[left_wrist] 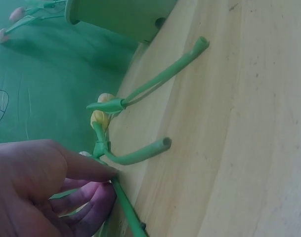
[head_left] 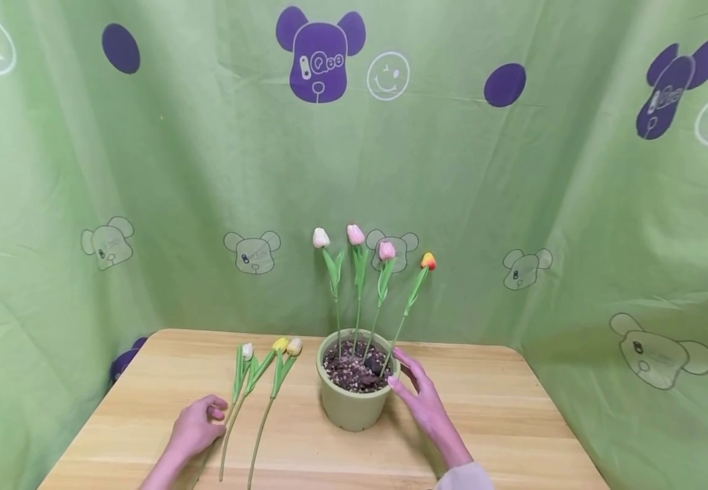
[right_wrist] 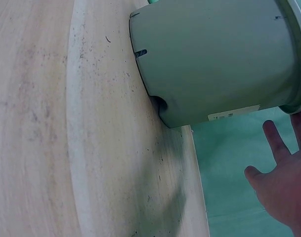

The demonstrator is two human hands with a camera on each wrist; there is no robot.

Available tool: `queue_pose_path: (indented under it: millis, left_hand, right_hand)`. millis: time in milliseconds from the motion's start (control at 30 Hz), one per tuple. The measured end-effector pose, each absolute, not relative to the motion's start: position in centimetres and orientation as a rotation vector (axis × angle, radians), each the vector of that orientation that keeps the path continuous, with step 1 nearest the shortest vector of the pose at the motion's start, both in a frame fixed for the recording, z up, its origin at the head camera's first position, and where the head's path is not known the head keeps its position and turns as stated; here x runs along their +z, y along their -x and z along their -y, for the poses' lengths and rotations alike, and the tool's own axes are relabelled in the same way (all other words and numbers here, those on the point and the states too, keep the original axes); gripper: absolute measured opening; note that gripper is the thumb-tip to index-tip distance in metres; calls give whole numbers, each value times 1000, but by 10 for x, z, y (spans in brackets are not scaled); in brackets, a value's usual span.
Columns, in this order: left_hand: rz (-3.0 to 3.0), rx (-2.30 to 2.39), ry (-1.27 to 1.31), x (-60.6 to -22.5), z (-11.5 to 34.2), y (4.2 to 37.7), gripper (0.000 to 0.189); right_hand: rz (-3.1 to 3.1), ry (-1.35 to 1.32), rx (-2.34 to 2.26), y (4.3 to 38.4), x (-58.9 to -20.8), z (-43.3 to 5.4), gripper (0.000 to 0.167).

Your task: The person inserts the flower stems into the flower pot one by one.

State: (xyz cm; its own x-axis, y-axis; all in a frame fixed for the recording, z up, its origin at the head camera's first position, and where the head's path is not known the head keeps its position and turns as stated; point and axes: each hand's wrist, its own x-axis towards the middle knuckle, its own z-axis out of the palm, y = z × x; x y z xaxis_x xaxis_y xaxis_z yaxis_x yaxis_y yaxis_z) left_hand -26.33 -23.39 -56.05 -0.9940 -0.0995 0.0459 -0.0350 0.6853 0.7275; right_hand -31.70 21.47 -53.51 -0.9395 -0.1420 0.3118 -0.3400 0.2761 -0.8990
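My left hand point(head_left: 197, 427) pinches the green stem of a white artificial tulip point(head_left: 247, 351) lying on the table. In the left wrist view this stem point(left_wrist: 128, 210) passes by the thumb and fingertips. Beside it lie a yellow tulip point(head_left: 280, 345) and a cream tulip point(head_left: 294, 347), stems pointing toward me. My right hand point(head_left: 425, 405) touches the right rim of a pale green pot point(head_left: 354, 412) with spread fingers. Dark, gravelly soil point(head_left: 354, 374) fills the pot. Standing in it are a white tulip point(head_left: 321, 238), two pink tulips point(head_left: 356, 235) and a red-yellow tulip point(head_left: 428, 261).
The pot stands near the back of a light wooden table point(head_left: 488, 422). Behind the table and along both sides hangs a green curtain point(head_left: 451, 170) printed with bears and smiley faces. Small dark specks lie on the wood near the pot's base.
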Motion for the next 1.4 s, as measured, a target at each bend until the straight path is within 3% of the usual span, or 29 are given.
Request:
queue_pose_path:
  millis: [933,1400]
  left_hand:
    - [2861,-1241,-190,-555,246,268,27]
    - [2907,-1153,-92,-551,251,267,22]
  right_hand:
    - [2354,-462,1755,318,-535,-216,59]
    - [2357,-457,1777,319,-535,-216,58]
